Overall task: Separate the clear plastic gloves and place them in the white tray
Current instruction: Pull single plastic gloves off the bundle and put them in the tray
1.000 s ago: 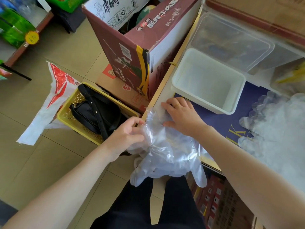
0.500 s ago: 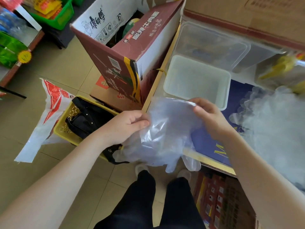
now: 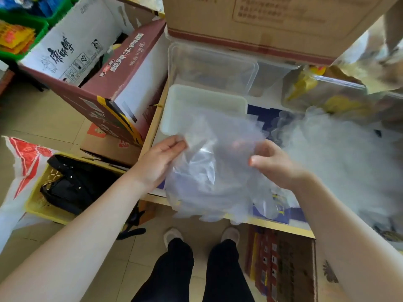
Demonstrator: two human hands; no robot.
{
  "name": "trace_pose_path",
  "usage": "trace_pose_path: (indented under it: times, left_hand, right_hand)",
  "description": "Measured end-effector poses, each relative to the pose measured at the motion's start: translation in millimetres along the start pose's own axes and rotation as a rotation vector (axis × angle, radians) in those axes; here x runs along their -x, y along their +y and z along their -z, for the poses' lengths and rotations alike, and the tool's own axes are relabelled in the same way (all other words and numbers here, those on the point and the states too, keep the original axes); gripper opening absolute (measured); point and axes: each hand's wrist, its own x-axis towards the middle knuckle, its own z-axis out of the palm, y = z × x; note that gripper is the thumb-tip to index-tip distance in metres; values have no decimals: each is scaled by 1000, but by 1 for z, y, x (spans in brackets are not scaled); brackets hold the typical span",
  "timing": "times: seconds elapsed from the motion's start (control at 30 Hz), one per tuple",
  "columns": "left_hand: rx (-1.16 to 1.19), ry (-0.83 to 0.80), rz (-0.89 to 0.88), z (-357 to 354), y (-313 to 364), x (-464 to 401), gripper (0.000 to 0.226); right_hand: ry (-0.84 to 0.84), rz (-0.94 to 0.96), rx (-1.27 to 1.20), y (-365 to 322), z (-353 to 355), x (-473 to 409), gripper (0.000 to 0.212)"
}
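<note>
Now we pinch the left edge of the clump of clear plastic gloves with our left hand, while our right hand grips its right edge, fingers closed on the film. We hold it spread above the table's near edge, fingers hanging toward us. Just beyond lies the white tray, slightly nearer our left hand.

left hand, right hand pinching clear gloves, seemingly over white tray
</note>
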Motion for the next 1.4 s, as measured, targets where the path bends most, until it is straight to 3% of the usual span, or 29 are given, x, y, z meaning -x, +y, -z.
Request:
trace_pose_path:
  times: [0.07,0.17,0.27,0.37,0.47,0.53,0.6,0.63,0.67,0.77,0.8,0.97,1.07,1.13,1.2,1.3,1.4]
  left_hand:
    - [-10,-25,7,-10,-3,-7,18]
    - [-65,-70,6,-23,-3,-13,20]
    - [-240,-101,-16,-30,-2,-21,15]
    - [-430,-128,-48,-36,8,-27,39]
    - [-458,-98,-49,-51,12,-28,26]
    - [-555,38,-89,-61,9,-33,13]
    - [-601,148,-134,-65,4,-38,7]
    - [-576,161,-148,-68,3,-39,6]
    - [-538,156,-156,-70,3,-40,8]
    - [-361,163,-166,-69,3,-40,10]
    - [-313,180,-174,-68,3,-41,9]
    - [-84,232,-150,-59,10,-39,14]
    - [-37,24,23,-35,14,-28,44]
    - [161,-152,96,-18,9,-20,68]
    - [334,-203,118,-9,-1,-13,87]
    - [181,-221,123,-16,-18,-7,99]
    - [-10,-121,165,-36,-23,-3,70]
  right_hand:
    - [71,-67,29,-2,11,-1,32]
    - [173,-211,54,-2,26,-6,30]
    - [197,-226,68,-5,37,-8,14]
    - [236,-187,182,-7,47,-14,19]
    - [235,-176,285,-9,51,-20,23]
    - [212,-181,281,-12,54,-22,19]
    - [213,-211,303,-13,56,-23,35]
    - [228,-235,299,-13,59,-22,48]
    - [212,-231,259,-14,62,-21,47]
    - [-7,-187,159,-16,64,-12,8]
    - [-39,-191,175,-16,62,-9,6]
    - [121,-205,250,-7,50,-8,6]
    - [214,-163,151,-4,47,-6,13]
    - [286,-165,14,0,45,-5,19]
    - [314,-190,-94,6,43,-2,24]
    - [308,-244,-106,20,38,0,15]
    - [329,-241,-208,29,31,5,23]
